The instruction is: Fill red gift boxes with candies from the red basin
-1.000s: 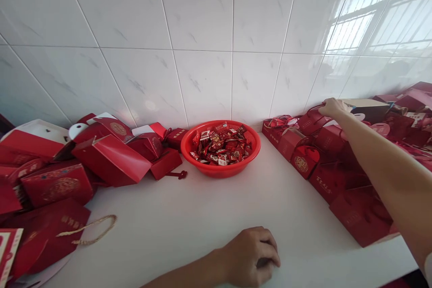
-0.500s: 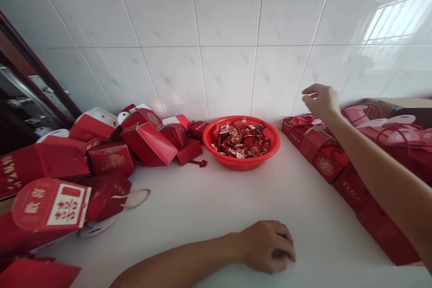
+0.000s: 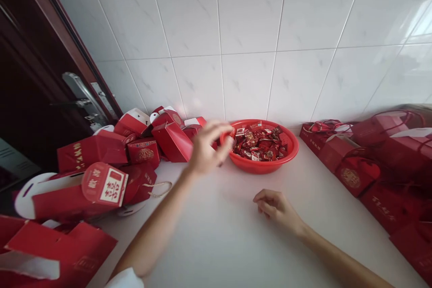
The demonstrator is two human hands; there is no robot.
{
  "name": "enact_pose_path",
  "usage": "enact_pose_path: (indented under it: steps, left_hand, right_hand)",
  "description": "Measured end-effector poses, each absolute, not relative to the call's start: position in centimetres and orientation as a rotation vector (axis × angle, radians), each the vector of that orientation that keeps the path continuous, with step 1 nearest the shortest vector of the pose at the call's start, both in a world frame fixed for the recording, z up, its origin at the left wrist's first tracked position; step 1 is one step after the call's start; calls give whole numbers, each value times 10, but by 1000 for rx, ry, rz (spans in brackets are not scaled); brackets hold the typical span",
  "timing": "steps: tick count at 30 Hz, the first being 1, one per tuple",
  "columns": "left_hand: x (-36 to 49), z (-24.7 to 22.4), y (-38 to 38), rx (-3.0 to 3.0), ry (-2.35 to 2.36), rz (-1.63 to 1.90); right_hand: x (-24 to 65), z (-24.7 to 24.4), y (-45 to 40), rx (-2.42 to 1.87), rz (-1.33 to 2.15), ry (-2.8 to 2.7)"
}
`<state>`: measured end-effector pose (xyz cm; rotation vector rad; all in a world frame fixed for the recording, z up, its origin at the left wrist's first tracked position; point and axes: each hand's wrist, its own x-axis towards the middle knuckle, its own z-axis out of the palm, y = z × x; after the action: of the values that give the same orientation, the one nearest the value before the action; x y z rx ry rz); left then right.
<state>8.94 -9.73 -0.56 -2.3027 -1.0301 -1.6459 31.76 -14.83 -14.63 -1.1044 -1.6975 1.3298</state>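
My left hand (image 3: 211,148) is raised over the left rim of a red plastic basket (image 3: 263,168). Its thumb and fingers are spread apart, slightly blurred, with nothing seen between them. Red-wrapped candies (image 3: 259,141) are heaped inside the basket. In front of the basket, my right hand (image 3: 278,209) hovers low over the white table. Its fingers are half curled with a gap to the thumb, and no object shows in them.
Red gift boxes (image 3: 96,148), several with open flaps, pile up on the left. Rows of filled-out red boxes (image 3: 353,175) with handles line the right side. A tiled wall (image 3: 249,18) stands behind, and a dark door (image 3: 30,54) is at the far left.
My left hand has risen from the table to the basket's left rim and opened. My right hand has come down and left from above the right-hand boxes. The view has turned left.
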Motion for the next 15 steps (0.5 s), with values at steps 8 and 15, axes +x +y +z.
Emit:
enact_pose_path:
  steps: [8, 15]
  left_hand:
    - [-29, 6, -36, -1272, -2202, -1444]
    - [-27, -6, -56, -1275, -2392, -1392]
  right_hand:
    - [305, -155, -161, -1063, 1472, -1683]
    - [311, -157, -161, -1080, 1474, -1646]
